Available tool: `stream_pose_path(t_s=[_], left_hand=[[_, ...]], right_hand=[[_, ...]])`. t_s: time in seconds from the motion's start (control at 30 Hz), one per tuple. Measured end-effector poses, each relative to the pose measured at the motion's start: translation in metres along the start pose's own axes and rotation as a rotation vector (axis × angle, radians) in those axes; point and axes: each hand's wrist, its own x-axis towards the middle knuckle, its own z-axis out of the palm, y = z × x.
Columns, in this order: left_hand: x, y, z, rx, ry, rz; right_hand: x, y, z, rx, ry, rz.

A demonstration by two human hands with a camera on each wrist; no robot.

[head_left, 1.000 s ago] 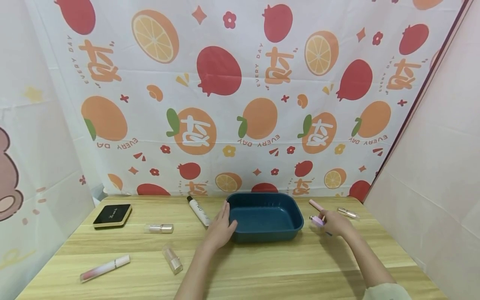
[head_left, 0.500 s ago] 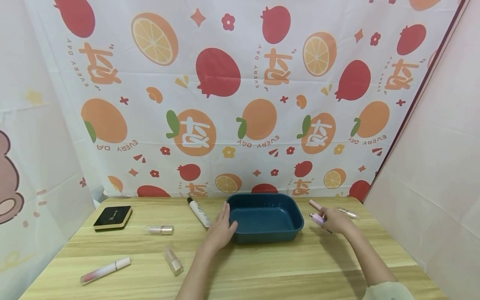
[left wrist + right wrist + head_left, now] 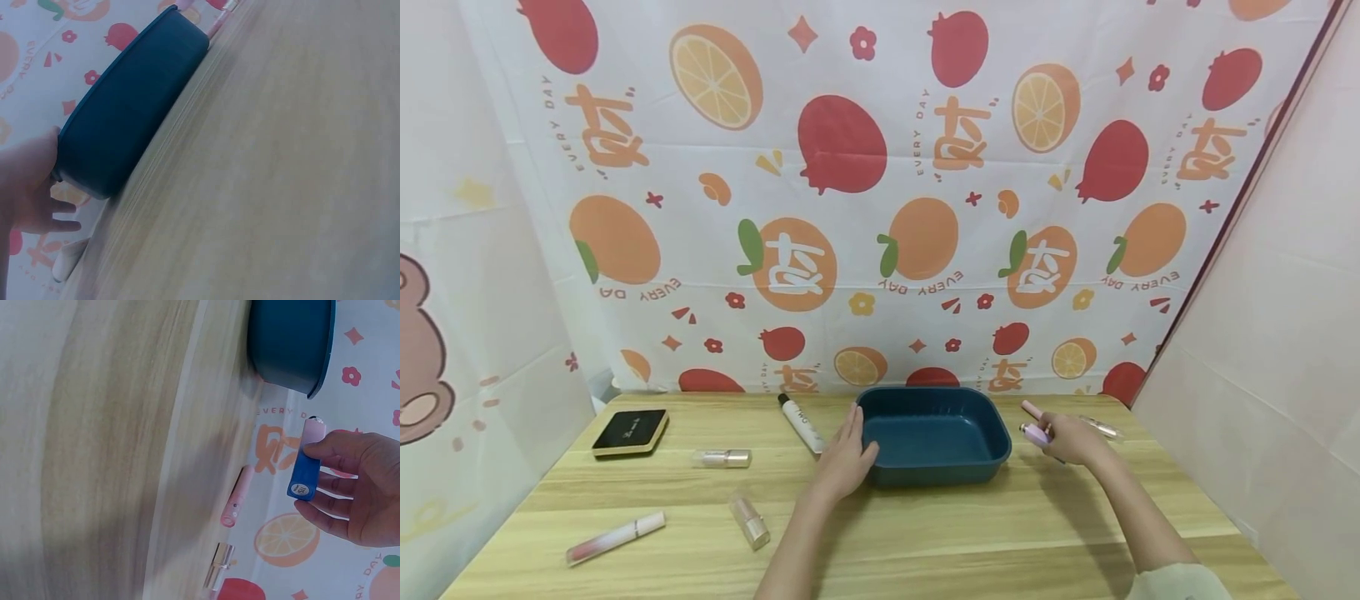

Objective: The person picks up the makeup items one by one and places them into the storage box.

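My left hand (image 3: 842,457) lies with extended fingers against the left end of a dark teal plastic basin (image 3: 938,475), its thumb near the rim in the left wrist view. My right hand (image 3: 1073,439) is just right of the basin. Between thumb and fingers it pinches a small lipstick tube (image 3: 306,464), lilac-pink at one end and blue at the other, with a round label on the blue base. The tube is held above the tabletop. Beyond and beside this hand lie a pink tube (image 3: 237,497) and a clear-and-gold lipstick (image 3: 219,565). The basin's visible inside is bare.
Left of the basin are a white tube with a black cap (image 3: 800,423), two clear-and-gold lipsticks (image 3: 727,458), a long lip gloss (image 3: 616,538) and a black compact (image 3: 631,432). A fruit-print curtain (image 3: 880,250) hangs behind the wooden table (image 3: 970,542).
The right hand has lifted the lipstick tube slightly, still beside the basin. The left hand and the basin stay in place.
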Motion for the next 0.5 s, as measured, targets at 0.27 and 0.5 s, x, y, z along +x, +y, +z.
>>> stream_pose_path(t_s=[0.27, 0.5], left_hand=[[-0.0008, 0.0016, -0.0006, -0.013, -0.012, 0.000], [-0.0003, 0.0012, -0.0012, -0.007, -0.014, -0.006]], right_hand=[[0.0017, -0.0065, -0.0033, -0.020, 0.013, -0.002], [0.0017, -0.0101, -0.0056, -0.042, 0.008, 0.003]])
